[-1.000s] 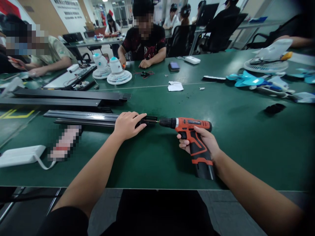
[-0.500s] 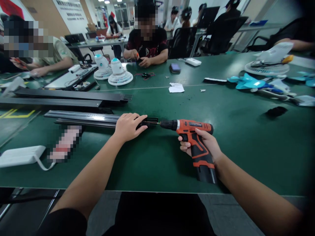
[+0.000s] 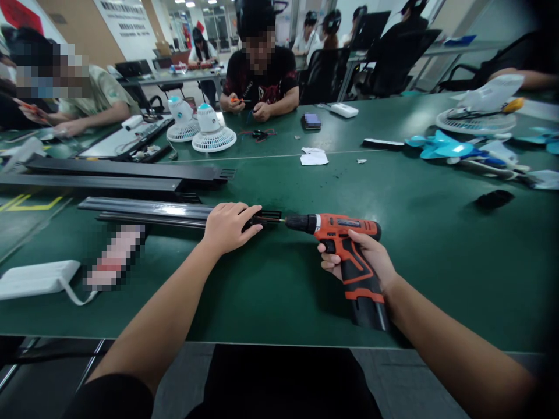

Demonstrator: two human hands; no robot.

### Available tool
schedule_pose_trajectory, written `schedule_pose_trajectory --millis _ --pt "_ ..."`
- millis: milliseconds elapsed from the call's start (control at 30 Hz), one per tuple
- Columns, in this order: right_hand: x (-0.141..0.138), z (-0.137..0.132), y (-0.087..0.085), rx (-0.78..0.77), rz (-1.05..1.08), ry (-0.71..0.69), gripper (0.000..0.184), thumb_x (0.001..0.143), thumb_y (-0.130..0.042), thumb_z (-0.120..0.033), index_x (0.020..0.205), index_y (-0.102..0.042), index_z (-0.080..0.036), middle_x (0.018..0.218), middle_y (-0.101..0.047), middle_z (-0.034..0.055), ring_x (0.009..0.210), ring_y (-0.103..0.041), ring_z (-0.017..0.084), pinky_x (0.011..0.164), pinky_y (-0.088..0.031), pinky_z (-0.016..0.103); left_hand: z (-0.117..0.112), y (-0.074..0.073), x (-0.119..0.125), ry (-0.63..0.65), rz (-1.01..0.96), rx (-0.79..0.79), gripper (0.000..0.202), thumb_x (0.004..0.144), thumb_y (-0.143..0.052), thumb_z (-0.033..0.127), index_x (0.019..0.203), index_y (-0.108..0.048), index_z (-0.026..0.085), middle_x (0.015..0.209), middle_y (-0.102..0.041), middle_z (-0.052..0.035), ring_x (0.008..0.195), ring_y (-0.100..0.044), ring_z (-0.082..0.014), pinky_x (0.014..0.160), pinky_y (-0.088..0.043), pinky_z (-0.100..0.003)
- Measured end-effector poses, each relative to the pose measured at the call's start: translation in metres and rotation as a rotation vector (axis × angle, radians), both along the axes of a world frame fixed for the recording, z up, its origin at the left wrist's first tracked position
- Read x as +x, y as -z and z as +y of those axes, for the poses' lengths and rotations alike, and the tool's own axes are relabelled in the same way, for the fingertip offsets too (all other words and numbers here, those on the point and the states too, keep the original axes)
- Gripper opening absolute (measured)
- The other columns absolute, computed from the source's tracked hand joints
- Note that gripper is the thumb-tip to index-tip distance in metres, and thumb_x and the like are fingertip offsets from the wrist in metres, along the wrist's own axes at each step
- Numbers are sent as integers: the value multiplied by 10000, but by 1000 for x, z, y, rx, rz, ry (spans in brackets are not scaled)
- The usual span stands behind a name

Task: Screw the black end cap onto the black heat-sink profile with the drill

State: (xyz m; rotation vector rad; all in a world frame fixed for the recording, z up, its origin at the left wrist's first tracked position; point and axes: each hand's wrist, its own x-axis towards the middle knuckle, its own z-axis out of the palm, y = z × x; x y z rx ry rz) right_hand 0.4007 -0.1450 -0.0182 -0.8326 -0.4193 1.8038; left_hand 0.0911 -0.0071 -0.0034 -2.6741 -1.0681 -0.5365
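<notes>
My left hand presses down on the right end of a long black metal rail lying flat on the green table, fingers laid over it. My right hand grips the handle of an orange and black cordless drill. The drill lies level, its bit pointing left into the black end piece of the rail, just past my left fingertips.
Two more black rails lie behind. A white power bank sits at the near left. Two small white fans, a paper scrap, a phone and blue fan parts lie farther off. Other people work across the table.
The view has shifted slightly down and right. The drill and both hands keep the same pose against the rail end. The person opposite has raised both hands to a small part.
</notes>
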Motion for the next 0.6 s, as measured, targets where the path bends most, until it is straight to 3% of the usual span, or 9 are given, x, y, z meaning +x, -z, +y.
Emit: schedule_pose_trajectory --millis 600 --pt "-1 0 0 -31 -14 20 403 869 -656 -424 1222 -621 -231 915 -720 89 606 -535 182 627 -527 387 -1 -2 1 -13 7 -12 487 1054 -475 584 1388 -657 280 1165 -760 -66 1045 -692 -275 958 -473 -436"
